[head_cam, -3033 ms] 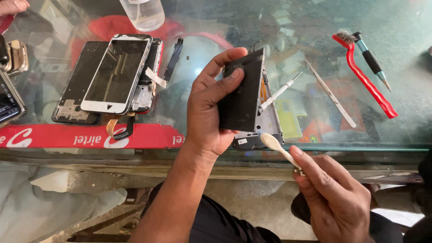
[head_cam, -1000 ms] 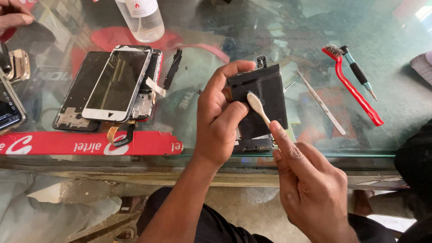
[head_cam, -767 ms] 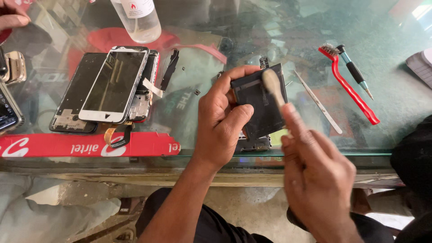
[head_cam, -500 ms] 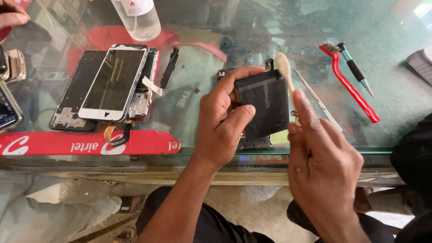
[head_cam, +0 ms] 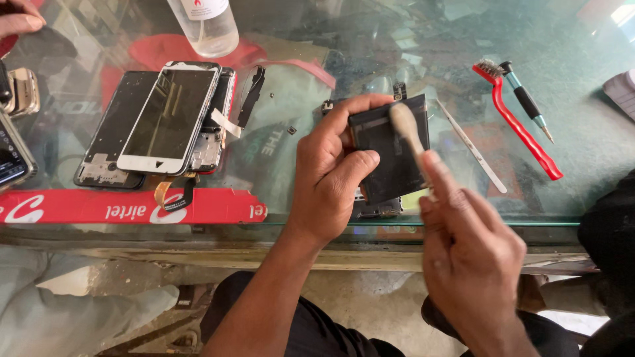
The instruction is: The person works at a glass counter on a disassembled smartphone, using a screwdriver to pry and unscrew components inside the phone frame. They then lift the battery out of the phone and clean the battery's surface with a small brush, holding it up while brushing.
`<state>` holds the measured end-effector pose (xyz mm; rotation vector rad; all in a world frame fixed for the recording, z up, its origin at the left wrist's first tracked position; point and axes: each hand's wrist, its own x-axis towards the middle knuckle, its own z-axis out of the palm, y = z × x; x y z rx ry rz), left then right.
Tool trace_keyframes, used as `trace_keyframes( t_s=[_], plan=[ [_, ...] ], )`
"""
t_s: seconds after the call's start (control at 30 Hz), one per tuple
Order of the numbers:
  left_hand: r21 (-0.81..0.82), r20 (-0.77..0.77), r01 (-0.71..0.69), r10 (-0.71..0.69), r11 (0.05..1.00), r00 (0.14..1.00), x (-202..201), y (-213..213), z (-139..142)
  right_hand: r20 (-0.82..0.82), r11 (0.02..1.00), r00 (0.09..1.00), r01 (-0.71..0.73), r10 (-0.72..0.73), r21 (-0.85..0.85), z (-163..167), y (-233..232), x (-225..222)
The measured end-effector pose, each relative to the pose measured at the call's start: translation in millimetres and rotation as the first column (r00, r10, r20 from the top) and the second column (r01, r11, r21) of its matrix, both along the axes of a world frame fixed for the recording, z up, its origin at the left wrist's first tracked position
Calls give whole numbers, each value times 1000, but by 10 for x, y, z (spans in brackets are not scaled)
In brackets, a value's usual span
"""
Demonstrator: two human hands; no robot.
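At the far left edge of the glass counter (head_cam: 397,39), another person's fingers (head_cam: 20,16) show at the top corner, with a phone (head_cam: 13,155) and a metal-framed part (head_cam: 26,92) below them. Next comes an opened phone: a black back frame (head_cam: 109,129) with a white-bordered screen (head_cam: 173,116) laid over it, tilted, and a short flex ribbon (head_cam: 173,193) hanging off its lower end over a red strip (head_cam: 132,206) along the counter's front edge. A clear bottle (head_cam: 205,23) stands behind it.

The left hand (head_cam: 327,182) is closed on a black panel (head_cam: 390,155), thumb across the face and fingers curled round its left edge, holding it up just above the counter near the front edge. The panel is a flat, dark, matte rectangle, tilted slightly, with a small tab sticking up at its top edge and a lighter band across its upper left. A grey part (head_cam: 377,208) shows beneath its lower edge.

The right hand (head_cam: 473,254) grips a cotton swab (head_cam: 407,132) between thumb and fingers; the pale tip lies on the panel's upper face.

To the right lie thin tweezers (head_cam: 473,149), then a red brush (head_cam: 516,119) and a black-handled screwdriver (head_cam: 526,102) side by side.
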<state>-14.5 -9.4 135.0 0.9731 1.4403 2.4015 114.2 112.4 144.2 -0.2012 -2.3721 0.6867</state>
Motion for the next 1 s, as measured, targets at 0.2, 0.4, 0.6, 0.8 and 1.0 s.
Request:
trace_keyframes(
  t_s=[0.2,0.4,0.6,0.8,1.0],
  plan=[
    [21,35,20,-21,1000,999,-18,6,8,-30,994,994,-103,104,33,23,-30,25],
    [9,-8,7,-7,1000,1000,13,1,-14,-57,996,995,-86,87,16,11,-10,-21],
    [-23,-28,0,-1,1000,1000,17,-18,-33,-6,999,1000,25,-25,-27,42,-18,-25],
    [10,-3,31,-31,999,1000,2,-5,-29,-10,997,999,-30,31,64,42,3,-46],
    [63,78,18,-23,998,997,-25,-12,-22,-15,995,997,-79,80,61,-169,-6,103]
  ],
)
